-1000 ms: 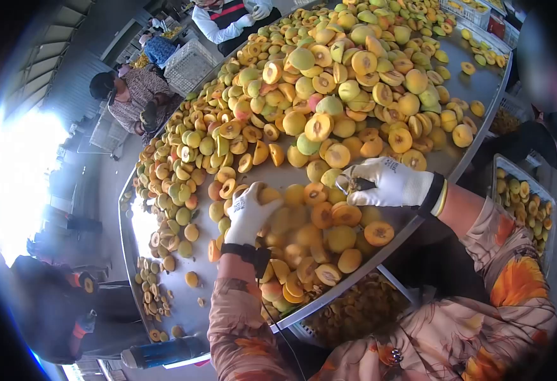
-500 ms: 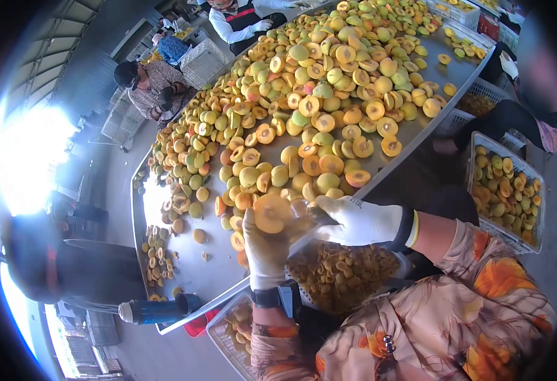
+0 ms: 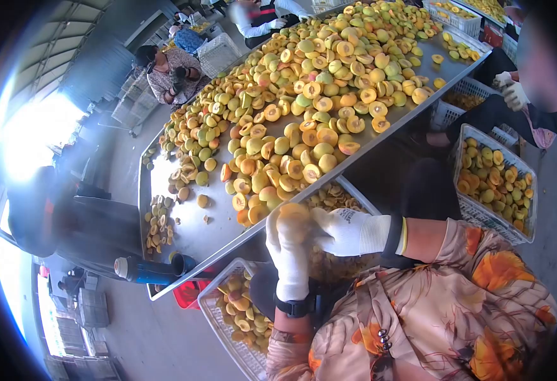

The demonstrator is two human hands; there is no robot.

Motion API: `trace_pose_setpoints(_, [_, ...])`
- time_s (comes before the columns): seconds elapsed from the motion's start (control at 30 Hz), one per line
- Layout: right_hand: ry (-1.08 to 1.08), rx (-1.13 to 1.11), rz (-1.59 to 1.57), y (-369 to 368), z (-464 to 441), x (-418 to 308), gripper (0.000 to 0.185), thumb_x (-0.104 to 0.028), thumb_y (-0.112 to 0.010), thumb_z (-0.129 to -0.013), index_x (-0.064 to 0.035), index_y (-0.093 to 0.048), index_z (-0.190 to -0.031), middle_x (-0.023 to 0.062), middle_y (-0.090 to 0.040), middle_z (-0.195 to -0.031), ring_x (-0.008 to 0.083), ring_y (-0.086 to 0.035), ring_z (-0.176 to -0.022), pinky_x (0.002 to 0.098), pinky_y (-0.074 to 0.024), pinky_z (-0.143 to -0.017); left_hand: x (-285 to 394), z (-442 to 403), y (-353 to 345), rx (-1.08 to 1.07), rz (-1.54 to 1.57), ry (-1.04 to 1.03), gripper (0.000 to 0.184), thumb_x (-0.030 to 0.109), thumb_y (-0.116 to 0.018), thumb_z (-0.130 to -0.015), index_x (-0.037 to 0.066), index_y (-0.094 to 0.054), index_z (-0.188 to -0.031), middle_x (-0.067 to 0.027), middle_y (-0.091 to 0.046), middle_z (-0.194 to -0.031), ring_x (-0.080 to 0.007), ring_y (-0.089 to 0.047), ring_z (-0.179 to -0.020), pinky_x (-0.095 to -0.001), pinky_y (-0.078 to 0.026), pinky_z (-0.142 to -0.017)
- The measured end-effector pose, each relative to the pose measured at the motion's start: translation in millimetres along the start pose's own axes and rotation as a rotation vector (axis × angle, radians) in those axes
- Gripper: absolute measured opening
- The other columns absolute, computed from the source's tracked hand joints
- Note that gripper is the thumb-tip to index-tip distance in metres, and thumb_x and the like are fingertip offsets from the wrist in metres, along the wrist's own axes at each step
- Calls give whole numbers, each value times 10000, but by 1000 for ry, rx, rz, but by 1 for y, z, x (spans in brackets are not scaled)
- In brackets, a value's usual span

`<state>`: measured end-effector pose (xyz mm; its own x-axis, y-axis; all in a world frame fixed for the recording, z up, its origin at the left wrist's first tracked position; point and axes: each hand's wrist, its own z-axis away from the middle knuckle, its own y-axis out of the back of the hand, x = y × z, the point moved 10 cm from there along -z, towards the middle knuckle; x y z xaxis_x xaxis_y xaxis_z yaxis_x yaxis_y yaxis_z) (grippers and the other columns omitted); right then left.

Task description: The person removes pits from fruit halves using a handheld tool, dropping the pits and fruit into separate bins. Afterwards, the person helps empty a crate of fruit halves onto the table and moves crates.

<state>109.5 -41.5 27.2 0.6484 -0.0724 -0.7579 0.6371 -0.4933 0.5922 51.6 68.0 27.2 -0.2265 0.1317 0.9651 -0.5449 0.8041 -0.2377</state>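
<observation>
My left hand (image 3: 288, 257), in a white glove, is closed around a yellow peach half (image 3: 293, 219), its surface smeared by motion. Right against the fruit, my gloved right hand (image 3: 354, 232) has its fingers curled in. Whatever sits in those fingers is hidden. Both hands are over my lap, just off the near edge of a metal table (image 3: 227, 244) heaped with halved peaches (image 3: 316, 82). Beneath them stands a crate (image 3: 358, 190) with peach pieces in it.
A white crate of peach halves (image 3: 497, 181) stands to the right, another crate (image 3: 224, 336) at lower left. A blue flask (image 3: 148, 271) lies at the table's left corner, near a red container (image 3: 189, 293). Co-workers (image 3: 173, 73) sit around the table.
My hands have drawn down toward my body, off the table edge. The peach half's cut face, plain before, is now blurred between my hands. The whole view has shifted slightly.
</observation>
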Motion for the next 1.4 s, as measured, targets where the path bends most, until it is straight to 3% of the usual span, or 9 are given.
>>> trace_pose_setpoints(0.07, [-4, 0, -8, -8, 5, -3, 289, -150, -673, -903, -7, -517, -1099, 210, -667, -744, 412, -677, -671, 473, -524, -587, 7, 8, 1, 51, -29, -50, 400, 388, -581, -1023, 30, -632, -1195, -49, -645, -1023, -125, -618, -878, -279, -551, -751])
trace_pose_setpoints(0.37, [108, -49, -97, 3, 12, -27, 224, -124, -644, -895, 23, -576, -1050, 230, -684, -801, 411, -702, -764, 470, -544, -664, 9, 10, 8, 19, -130, -30, 410, 389, -573, -1022, 9, -649, -1156, -80, -654, -970, -164, -652, -757, -285, -542, -621])
trace_pose_setpoints(0.47, [-21, -74, -175, 2, 7, -21, 210, -102, -639, -881, 28, -595, -1040, 237, -699, -878, 411, -708, -828, 467, -548, -720, 6, 8, 8, 112, -77, -45, 390, 374, -555, -1031, 14, -648, -1151, -83, -649, -981, -166, -645, -789, -290, -539, -640])
trace_pose_setpoints(0.57, [100, 5, -324, 12, 2, -31, 225, -90, -637, -871, 28, -586, -1055, 237, -703, -903, 423, -704, -846, 475, -548, -742, 18, 3, 6, 129, -86, -114, 428, 399, -529, -1039, 4, -646, -1159, -76, -652, -993, -155, -629, -812, -286, -527, -672])
trace_pose_setpoints(0.83, [13, -55, -161, 7, -1, -25, 258, -115, -656, -886, 30, -556, -1075, 238, -684, -838, 428, -695, -814, 486, -536, -712, 41, 2, -3, 88, -263, -331, 526, 472, -496, -1042, -10, -645, -1193, -44, -671, -937, -100, -591, -711, -253, -496, -643])
trace_pose_setpoints(1.03, [-6, -266, -122, 23, -8, -29, 296, -107, -609, -880, 18, -564, -1144, 214, -676, -794, 361, -703, -780, 458, -536, -692, 42, -19, -15, -265, -278, -133, 636, 555, -606, -969, -23, -643, -1231, -55, -699, -920, -115, -634, -730, -268, -535, -674])
trace_pose_setpoints(1.1, [-68, -358, -164, 14, -14, -15, 328, -100, -589, -874, 16, -565, -1180, 201, -681, -821, 323, -702, -780, 438, -536, -703, 33, -24, -17, -318, -177, 40, 688, 559, -647, -934, -46, -612, -1260, -109, -697, -1014, -172, -675, -900, -280, -563, -736])
trace_pose_setpoints(1.27, [147, -122, -302, 21, -26, -28, 433, -126, -636, -857, 47, -552, -1244, 209, -691, -887, 317, -687, -866, 407, -538, -797, 29, -20, -10, -8, 17, -207, 642, 481, -682, -946, -32, -559, -1311, -116, -693, -993, -194, -673, -862, -323, -569, -757])
trace_pose_setpoints(1.4, [-391, -527, -413, -17, -11, 0, 542, -207, -632, -943, -6, -449, -1412, 62, -634, -707, 126, -595, -516, 293, -485, -469, 10, -22, 8, 113, 100, -157, 496, 410, -686, -959, -28, -643, -1187, -110, -702, -1017, -173, -660, -856, -307, -547, -759])
